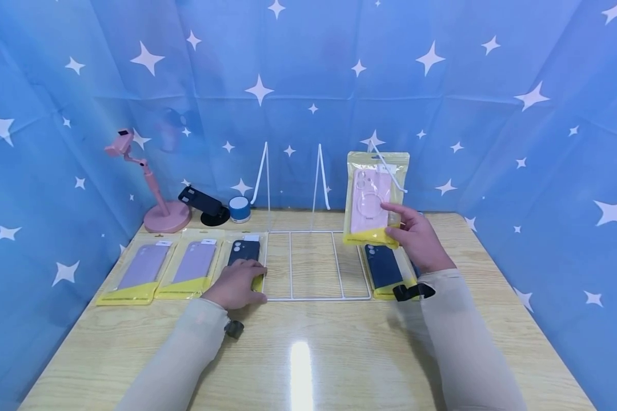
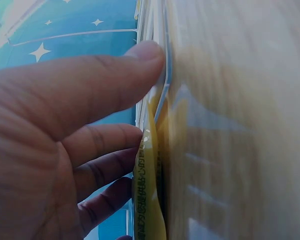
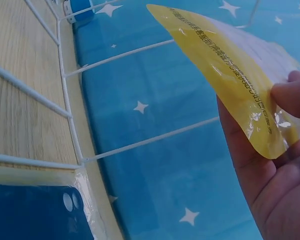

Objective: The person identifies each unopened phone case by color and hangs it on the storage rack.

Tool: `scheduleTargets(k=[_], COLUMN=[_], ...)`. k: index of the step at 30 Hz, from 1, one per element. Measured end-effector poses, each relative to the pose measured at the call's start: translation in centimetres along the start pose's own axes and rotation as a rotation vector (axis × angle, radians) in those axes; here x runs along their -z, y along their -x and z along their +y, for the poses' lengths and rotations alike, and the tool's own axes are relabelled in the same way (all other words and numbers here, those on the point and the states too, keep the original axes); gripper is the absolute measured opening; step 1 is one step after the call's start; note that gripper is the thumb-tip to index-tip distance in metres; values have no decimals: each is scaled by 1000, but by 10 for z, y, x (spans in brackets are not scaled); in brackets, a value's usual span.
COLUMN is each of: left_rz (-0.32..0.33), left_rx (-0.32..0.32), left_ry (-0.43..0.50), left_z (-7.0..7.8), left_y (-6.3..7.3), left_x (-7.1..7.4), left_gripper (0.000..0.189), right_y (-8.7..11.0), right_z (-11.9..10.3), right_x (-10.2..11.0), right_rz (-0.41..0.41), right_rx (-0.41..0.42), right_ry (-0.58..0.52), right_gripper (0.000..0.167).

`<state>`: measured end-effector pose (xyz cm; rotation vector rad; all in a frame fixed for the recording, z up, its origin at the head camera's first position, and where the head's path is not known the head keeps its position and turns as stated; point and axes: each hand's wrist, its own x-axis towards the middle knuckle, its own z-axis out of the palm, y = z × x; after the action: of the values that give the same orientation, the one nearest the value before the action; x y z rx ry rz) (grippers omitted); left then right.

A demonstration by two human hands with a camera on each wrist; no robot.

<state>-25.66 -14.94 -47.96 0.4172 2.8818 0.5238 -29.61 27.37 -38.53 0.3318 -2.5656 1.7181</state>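
My right hand [image 1: 416, 237] pinches the right edge of a packaged pink phone case [image 1: 370, 197], thumb on one face and fingers on the other. The pouch is raised upright at the rack's right hook [image 1: 391, 168]. That rod slants across the pouch's front, its back end near the pouch's top hole. In the right wrist view the pouch's yellow bottom [image 3: 230, 75] faces the camera. My left hand [image 1: 236, 283] rests on a packaged black phone case [image 1: 245, 249] lying at the rack's left side. Its fingers touch the pouch's yellow edge [image 2: 147, 185], with the thumb held apart from them.
A white wire rack [image 1: 290, 265] with more hooks [image 1: 321, 171] stands mid-table. Two packaged purple cases [image 1: 144, 265] lie left, a packaged dark blue case [image 1: 383, 265] right. Behind are a pink stand [image 1: 167, 217], a black phone stand [image 1: 215, 217] and a blue-white cylinder [image 1: 240, 210].
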Motion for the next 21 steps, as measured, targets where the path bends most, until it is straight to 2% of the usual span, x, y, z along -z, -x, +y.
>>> scheduleTargets(k=[11, 21], left_rz=[1, 10], left_rx=[6, 4], left_ry=[4, 9], left_z=[1, 1], left_y=[1, 1], left_x=[1, 1], left_gripper=[72, 71], right_y=[-26, -34], right_z=[-1, 2], right_x=[-1, 0], right_rz=[-11, -40], right_rx=[-10, 12], right_ry=[29, 55], right_gripper=[55, 60])
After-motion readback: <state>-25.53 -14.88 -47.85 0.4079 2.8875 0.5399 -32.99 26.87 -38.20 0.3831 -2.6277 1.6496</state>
